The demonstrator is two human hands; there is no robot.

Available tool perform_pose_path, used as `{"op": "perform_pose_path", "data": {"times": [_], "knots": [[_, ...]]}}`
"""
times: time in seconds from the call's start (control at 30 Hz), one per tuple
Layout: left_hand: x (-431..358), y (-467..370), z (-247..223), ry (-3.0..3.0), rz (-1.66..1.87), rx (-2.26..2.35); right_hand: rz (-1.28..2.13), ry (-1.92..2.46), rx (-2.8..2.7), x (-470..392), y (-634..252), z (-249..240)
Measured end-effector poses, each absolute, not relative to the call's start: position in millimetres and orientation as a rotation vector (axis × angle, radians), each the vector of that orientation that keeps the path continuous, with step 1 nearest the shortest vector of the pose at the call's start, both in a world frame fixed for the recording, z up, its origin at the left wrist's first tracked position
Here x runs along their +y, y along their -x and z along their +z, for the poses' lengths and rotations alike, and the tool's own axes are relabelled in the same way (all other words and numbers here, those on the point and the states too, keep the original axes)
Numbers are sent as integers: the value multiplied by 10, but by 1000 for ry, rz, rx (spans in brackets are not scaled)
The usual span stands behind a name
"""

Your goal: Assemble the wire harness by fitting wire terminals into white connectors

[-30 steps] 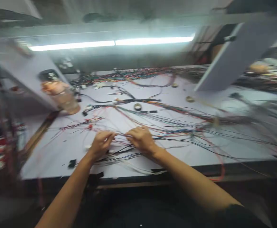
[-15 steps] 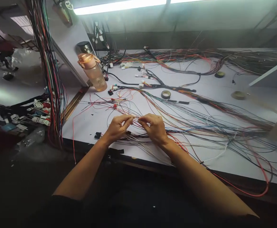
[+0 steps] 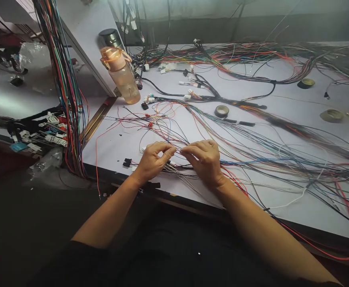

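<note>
Near the front of the worktable, my left hand (image 3: 155,160) is closed, its thumb and forefinger pinched together. Facing it, almost fingertip to fingertip, my right hand (image 3: 203,160) is closed in a similar pinch. A tiny pale bit shows between the fingertips, too small to name. Thin wires (image 3: 174,129) run on the table just beyond the fingers. A black connector (image 3: 127,162) lies to the left of my left hand, and pale wires (image 3: 177,175) pass beneath both hands. Beside my right wrist are red wires (image 3: 234,177).
A water bottle (image 3: 123,75) stands at the back left by a panel. Tape rolls (image 3: 221,111) and a taped wire harness (image 3: 231,102) lie farther back. A thick wire bundle (image 3: 65,87) hangs at the left. Loose wires (image 3: 296,167) spread across the right.
The camera view has tilted down and shifted left, so the table's contents sit higher and farther right. Both hands stay pinched close together, with little other visible change.
</note>
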State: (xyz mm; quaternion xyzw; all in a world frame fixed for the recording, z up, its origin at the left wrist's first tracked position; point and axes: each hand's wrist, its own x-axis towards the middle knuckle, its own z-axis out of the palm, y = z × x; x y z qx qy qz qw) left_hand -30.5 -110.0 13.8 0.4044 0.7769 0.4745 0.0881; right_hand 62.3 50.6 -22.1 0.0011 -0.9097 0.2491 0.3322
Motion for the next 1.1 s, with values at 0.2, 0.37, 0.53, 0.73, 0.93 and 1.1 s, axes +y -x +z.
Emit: {"op": "perform_pose_path", "data": {"times": [0.2,0.37,0.53,0.73,0.93,1.1], "knots": [[-1302,445,72,-1193,1394,2484,633,-39,-2414,530,-619,-258],[-1487,632,58,-1143,1056,2777,612,57,-2431,536,-616,-271],[-1359,656,-38,-1147,723,2787,612,65,-2450,532,-612,-282],[-1287,722,-8,-1137,686,2718,590,115,-2463,543,-608,-320],[-1375,614,243,-1135,1121,2441,557,103,-2403,474,-626,-219],[-1379,424,306,-1183,1160,2355,620,-79,-2399,315,-635,-107]]}}
